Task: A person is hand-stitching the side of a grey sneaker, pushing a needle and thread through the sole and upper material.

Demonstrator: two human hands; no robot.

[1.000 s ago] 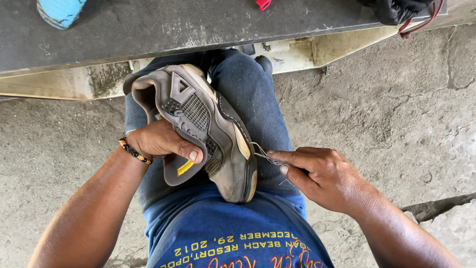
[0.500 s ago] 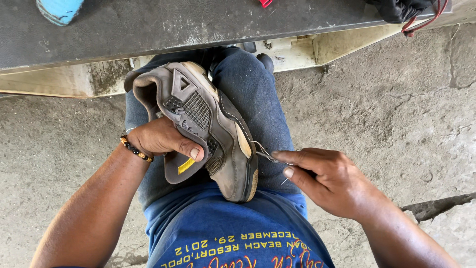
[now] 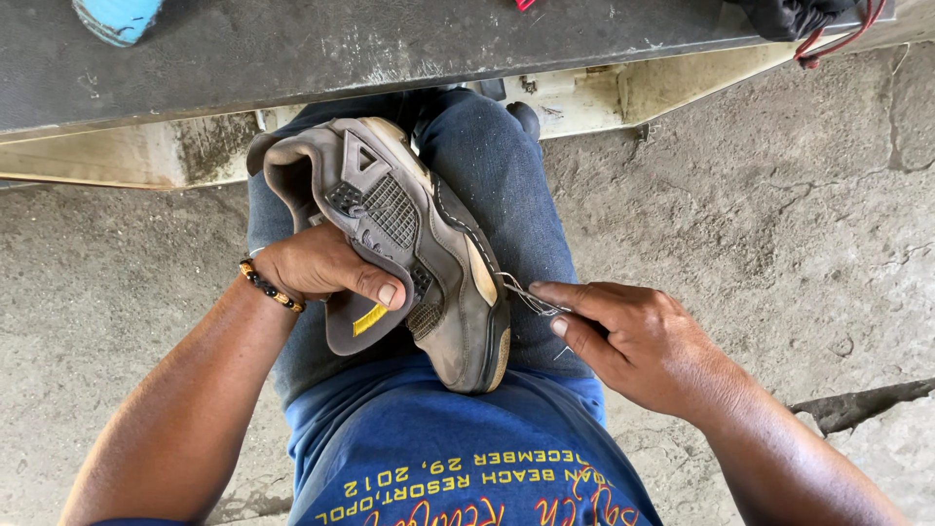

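Grey, scuffed suede covers the sneaker (image 3: 409, 244) that lies across my lap, on the jeans (image 3: 506, 185), its sole edge facing three o'clock and its collar toward eleven o'clock. My left hand (image 3: 321, 268) comes in from seven o'clock and its grip is clamped on the shoe's upper, thumb pressed over the tongue (image 3: 355, 326), which shows a small yellow tag. A beaded bracelet (image 3: 268, 285) sits on that wrist.

My right hand (image 3: 633, 341) enters from four o'clock. Its grip is pinched together on a thin metal needle or awl (image 3: 531, 297), thumb and forefinger closed tight, and the tip meets the sneaker right at the seam where the upper joins the sole. A fine thread appears to run there too, though it is too thin for me to be sure.

At six o'clock my blue shirt (image 3: 438, 458) fills the lower frame. At twelve o'clock a dark worktop (image 3: 390, 44) runs across the top, with a blue object (image 3: 117, 18) at its eleven o'clock corner and a black bag with red cord (image 3: 794, 15) at one o'clock. Rough concrete floor (image 3: 760, 195) spreads out on both sides.
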